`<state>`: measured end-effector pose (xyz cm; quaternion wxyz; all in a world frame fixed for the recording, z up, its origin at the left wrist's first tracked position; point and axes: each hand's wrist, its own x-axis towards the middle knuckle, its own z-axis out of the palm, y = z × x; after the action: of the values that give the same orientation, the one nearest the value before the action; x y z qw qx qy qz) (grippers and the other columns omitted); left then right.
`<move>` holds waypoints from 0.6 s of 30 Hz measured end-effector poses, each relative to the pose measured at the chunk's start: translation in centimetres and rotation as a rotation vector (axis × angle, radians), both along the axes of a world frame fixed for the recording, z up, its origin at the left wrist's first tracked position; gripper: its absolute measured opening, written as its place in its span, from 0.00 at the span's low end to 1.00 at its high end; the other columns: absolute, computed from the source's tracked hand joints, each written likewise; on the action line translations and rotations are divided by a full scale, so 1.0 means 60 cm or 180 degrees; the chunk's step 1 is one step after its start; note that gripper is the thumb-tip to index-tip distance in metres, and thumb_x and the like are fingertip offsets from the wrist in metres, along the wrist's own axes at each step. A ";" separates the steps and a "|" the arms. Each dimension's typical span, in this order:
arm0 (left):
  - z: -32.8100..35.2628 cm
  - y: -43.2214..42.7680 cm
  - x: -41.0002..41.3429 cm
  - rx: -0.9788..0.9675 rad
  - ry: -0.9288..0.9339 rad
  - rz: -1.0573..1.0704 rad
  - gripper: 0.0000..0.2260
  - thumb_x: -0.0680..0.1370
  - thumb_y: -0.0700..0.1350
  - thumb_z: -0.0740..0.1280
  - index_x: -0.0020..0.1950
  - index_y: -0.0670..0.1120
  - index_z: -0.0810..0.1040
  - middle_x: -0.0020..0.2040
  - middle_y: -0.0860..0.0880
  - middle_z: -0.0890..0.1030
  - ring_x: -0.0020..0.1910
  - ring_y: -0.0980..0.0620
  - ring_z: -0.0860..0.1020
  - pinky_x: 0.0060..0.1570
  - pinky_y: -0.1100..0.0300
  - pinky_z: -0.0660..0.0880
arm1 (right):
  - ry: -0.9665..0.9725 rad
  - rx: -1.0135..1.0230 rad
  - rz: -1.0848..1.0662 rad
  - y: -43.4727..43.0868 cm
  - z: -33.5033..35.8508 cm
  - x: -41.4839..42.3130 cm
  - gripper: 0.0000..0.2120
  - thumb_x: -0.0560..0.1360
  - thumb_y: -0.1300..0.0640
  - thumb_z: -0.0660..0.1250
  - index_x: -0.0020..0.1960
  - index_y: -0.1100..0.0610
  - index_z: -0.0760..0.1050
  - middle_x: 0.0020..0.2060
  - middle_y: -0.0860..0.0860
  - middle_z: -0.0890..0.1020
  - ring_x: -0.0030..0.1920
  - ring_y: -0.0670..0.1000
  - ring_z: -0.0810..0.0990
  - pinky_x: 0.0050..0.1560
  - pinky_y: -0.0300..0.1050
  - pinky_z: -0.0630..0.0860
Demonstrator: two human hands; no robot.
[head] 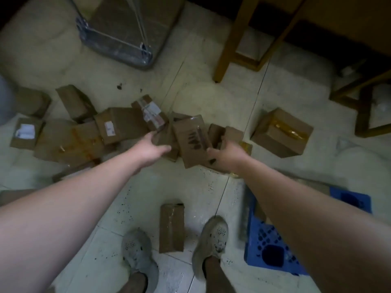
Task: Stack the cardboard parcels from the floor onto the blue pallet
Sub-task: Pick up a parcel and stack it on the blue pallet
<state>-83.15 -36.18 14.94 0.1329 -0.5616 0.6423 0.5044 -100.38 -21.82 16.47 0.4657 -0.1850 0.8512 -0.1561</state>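
Hands at the parcel pile (84, 140).
The left hand (153, 148) grips a small parcel (164, 137), the right hand (225, 154) the marked parcel (191, 140) beside it; the blue pallet (273, 248) lies by the right shoe (213, 235).

One wide-angle camera, worn on the person's head, looks forward and steeply down at the floor (148, 197) from above. The person's shoes (137, 248) sit at the lower edge, and both arms stretch away up the frame.
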 end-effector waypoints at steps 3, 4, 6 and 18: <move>-0.115 0.017 -0.046 0.0251 0.0110 0.0519 0.29 0.75 0.54 0.68 0.73 0.54 0.60 0.63 0.49 0.74 0.53 0.48 0.74 0.51 0.55 0.72 | -0.0053 -0.0168 0.0010 -0.018 -0.125 -0.024 0.36 0.76 0.46 0.66 0.77 0.54 0.54 0.68 0.55 0.72 0.60 0.55 0.74 0.55 0.47 0.72; -0.148 0.024 -0.060 0.0314 0.0162 0.0686 0.26 0.75 0.55 0.67 0.71 0.56 0.62 0.58 0.51 0.75 0.48 0.50 0.74 0.49 0.54 0.72 | -0.0052 -0.0241 -0.0010 -0.021 -0.160 -0.029 0.35 0.76 0.47 0.66 0.77 0.54 0.55 0.67 0.55 0.72 0.58 0.54 0.75 0.55 0.46 0.73; -0.202 0.036 -0.084 0.0598 0.0267 0.0972 0.26 0.75 0.57 0.66 0.71 0.58 0.61 0.59 0.52 0.73 0.51 0.49 0.73 0.52 0.50 0.72 | -0.0145 -0.0355 -0.0041 -0.025 -0.217 -0.036 0.31 0.78 0.49 0.65 0.76 0.54 0.56 0.66 0.55 0.74 0.59 0.55 0.76 0.59 0.49 0.74; -0.084 0.055 -0.053 0.0683 0.1193 0.1228 0.33 0.74 0.47 0.70 0.74 0.58 0.56 0.55 0.52 0.78 0.47 0.56 0.80 0.39 0.59 0.79 | -0.0463 -0.0828 -0.0834 -0.022 -0.078 0.018 0.25 0.75 0.53 0.69 0.68 0.52 0.64 0.58 0.51 0.77 0.55 0.52 0.78 0.58 0.49 0.75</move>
<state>-86.34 -32.85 9.90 -0.0279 -0.5530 0.4800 0.6804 -99.33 -23.15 11.81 0.4739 -0.1195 0.8047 -0.3370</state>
